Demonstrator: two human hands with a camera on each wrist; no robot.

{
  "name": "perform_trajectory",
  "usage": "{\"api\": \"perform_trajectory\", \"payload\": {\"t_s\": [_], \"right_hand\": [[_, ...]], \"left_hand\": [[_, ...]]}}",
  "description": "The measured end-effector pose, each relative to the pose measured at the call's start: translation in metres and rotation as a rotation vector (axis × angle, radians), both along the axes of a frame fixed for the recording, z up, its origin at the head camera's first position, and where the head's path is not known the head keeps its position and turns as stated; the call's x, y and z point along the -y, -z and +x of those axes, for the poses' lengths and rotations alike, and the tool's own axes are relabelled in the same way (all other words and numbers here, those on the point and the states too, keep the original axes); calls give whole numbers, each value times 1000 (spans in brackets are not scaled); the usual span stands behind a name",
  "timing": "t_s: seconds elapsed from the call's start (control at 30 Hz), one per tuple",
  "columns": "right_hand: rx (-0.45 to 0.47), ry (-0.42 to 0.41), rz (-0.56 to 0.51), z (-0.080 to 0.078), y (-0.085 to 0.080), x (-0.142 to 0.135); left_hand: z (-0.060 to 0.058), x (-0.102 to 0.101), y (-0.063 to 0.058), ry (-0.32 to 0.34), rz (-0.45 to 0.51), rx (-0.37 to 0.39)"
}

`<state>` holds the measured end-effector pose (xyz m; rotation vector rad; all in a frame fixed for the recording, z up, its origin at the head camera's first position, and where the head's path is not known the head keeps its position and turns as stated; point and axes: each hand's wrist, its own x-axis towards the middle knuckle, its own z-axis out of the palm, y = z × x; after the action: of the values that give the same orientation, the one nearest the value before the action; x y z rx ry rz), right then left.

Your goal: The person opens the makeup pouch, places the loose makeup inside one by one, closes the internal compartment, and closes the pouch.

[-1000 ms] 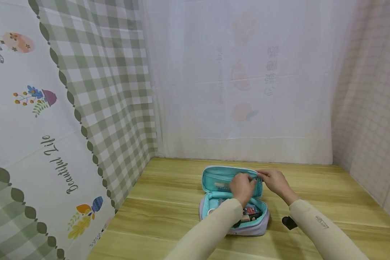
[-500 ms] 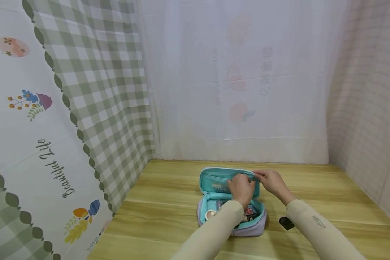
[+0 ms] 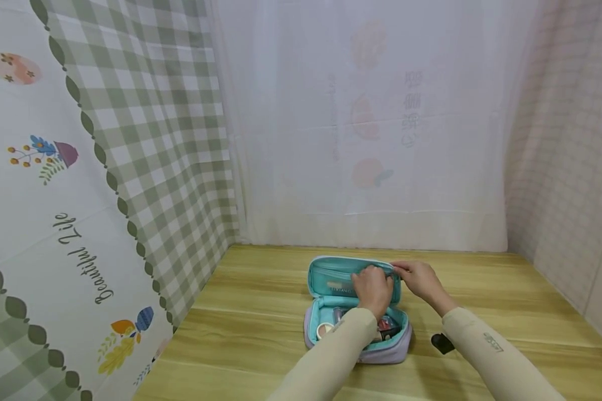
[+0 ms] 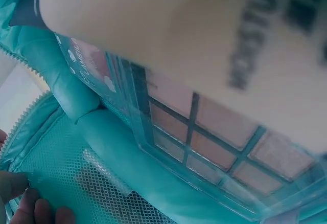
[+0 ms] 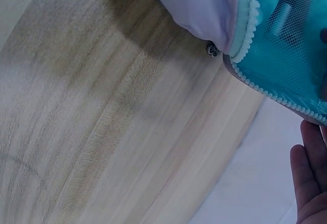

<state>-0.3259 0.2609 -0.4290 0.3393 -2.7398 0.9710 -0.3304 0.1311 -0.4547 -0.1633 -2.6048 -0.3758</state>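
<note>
A makeup bag (image 3: 388, 356), lilac outside and turquoise inside, stands unzipped with its lid (image 3: 318, 281) raised. My left hand (image 3: 373, 288) reaches across to the lid's right end; in the left wrist view its thumb and fingers (image 4: 43, 211) pinch at the edge of the mesh pocket (image 4: 56, 147). Whatever lies between the fingertips is too small to make out. With my right hand (image 3: 423, 282) I grip the lid's upper right corner. Inside the bag, the left wrist view shows an eyeshadow palette (image 4: 214, 152) and a blurred pale tube (image 4: 153, 24). Small items show through the mesh.
A small black object (image 3: 442, 343) lies on the wooden table (image 3: 251, 312), right of the bag. In the bag's front left sits a round pale compact (image 3: 324, 330). A checked cloth (image 3: 170, 139) hangs at left, a white curtain (image 3: 291, 167) behind.
The head view has shifted slightly. Both hands stay at the raised lid's right end, and the left hand has barely moved along the mesh pocket. The bag has not visibly moved.
</note>
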Motion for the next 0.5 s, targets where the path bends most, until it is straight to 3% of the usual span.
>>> {"api": "perform_trajectory", "payload": {"t_s": [0.33, 0.5], "right_hand": [[-7, -1, -2, 3, -3, 3], [-6, -2, -2, 4, -3, 2]], "left_hand": [[-4, 0, 6, 27, -28, -45], [-3, -2, 6, 29, -32, -17]]}}
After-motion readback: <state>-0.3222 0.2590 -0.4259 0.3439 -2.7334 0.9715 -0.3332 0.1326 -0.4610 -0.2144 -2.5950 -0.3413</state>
